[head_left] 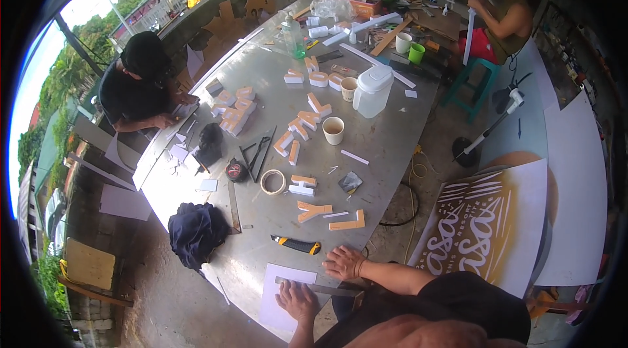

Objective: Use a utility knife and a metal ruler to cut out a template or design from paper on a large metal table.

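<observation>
Dark shirt (484, 295) fills the lower right of the head view. Beyond it, the left hand (296, 301), fingers somewhat spread, rests on a metal ruler (327, 290) lying across a white sheet (271, 312) at the table's (255, 256) near edge. The right hand (344, 263), palm down and spread, appears to grip nothing; a yellow-and-black cutter (296, 244) lies near. Steady, even pressure, with fingertips behind the ruler's edge, should serve best.

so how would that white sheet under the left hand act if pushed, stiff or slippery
The white sheet might slide easily once free, as the tabletop looks smooth and shiny. It seems fairly stiff, lying flat with straight edges. For now, the left hand and grey strip on it would probably resist a push.
</observation>
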The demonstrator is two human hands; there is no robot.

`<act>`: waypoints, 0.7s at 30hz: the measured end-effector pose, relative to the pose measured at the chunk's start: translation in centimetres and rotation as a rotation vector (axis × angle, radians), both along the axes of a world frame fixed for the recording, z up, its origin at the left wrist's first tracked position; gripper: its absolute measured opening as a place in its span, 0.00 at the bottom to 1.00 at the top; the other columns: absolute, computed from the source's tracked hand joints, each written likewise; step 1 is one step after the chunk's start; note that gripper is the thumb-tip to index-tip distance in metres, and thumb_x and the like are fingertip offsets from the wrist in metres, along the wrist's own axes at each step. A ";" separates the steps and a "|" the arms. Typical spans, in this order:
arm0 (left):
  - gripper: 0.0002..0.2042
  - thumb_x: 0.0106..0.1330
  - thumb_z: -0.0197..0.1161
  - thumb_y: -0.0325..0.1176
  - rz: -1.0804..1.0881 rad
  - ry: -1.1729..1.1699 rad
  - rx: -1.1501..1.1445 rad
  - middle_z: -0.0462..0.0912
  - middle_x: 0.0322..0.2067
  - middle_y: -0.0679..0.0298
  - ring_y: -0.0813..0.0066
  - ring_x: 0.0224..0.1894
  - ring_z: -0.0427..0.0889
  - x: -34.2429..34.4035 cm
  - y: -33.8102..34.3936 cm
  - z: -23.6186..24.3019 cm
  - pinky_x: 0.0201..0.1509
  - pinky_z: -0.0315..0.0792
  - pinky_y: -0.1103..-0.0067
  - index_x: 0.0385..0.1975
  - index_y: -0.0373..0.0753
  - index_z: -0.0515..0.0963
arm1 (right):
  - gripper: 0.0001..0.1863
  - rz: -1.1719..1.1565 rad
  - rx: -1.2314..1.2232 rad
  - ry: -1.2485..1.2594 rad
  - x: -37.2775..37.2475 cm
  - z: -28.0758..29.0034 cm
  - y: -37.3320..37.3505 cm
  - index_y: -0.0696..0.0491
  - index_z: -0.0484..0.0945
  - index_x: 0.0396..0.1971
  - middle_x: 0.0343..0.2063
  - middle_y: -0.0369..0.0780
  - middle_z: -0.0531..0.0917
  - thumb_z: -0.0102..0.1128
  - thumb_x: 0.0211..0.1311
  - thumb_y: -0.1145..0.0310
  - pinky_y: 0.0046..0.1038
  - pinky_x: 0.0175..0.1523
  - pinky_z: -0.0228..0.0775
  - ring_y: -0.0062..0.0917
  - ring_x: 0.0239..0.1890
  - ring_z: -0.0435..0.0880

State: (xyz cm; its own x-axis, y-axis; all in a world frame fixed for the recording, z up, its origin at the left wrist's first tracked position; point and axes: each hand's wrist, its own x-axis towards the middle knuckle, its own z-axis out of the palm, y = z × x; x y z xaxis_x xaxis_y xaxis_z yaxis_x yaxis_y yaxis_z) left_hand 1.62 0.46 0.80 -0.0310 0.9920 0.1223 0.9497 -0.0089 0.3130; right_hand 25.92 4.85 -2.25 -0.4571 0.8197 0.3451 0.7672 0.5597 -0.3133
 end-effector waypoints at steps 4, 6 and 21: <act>0.19 0.70 0.60 0.44 0.014 -0.006 -0.015 0.77 0.61 0.54 0.53 0.71 0.68 -0.3 -0.3 -0.5 0.77 0.48 0.48 0.53 0.38 0.78 | 0.16 0.003 -0.014 -0.008 -0.1 -0.3 -0.1 0.42 0.82 0.45 0.41 0.37 0.77 0.62 0.64 0.49 0.36 0.52 0.66 0.32 0.45 0.75; 0.19 0.70 0.61 0.44 0.000 -0.002 0.003 0.77 0.61 0.54 0.55 0.71 0.68 -0.4 -0.3 -0.6 0.77 0.47 0.48 0.54 0.38 0.78 | 0.16 -0.001 -0.004 -0.017 -0.1 -0.3 -0.1 0.41 0.82 0.45 0.41 0.37 0.77 0.62 0.64 0.49 0.36 0.52 0.65 0.32 0.45 0.75; 0.18 0.68 0.63 0.42 0.001 -0.034 -0.014 0.77 0.62 0.56 0.57 0.71 0.68 -0.3 0.1 0.1 0.78 0.46 0.49 0.53 0.40 0.79 | 0.16 0.010 -0.022 0.004 0.0 -0.7 0.3 0.41 0.81 0.46 0.41 0.37 0.77 0.63 0.63 0.50 0.36 0.50 0.65 0.33 0.45 0.77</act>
State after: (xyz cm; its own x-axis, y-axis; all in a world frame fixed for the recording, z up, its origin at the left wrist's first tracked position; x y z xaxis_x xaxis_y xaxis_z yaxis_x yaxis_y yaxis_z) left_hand 1.31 0.58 0.93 -0.0356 0.9936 0.1068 0.9385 -0.0034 0.3452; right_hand 25.92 5.14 -2.93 -0.4635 0.8228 0.3287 0.7605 0.5598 -0.3289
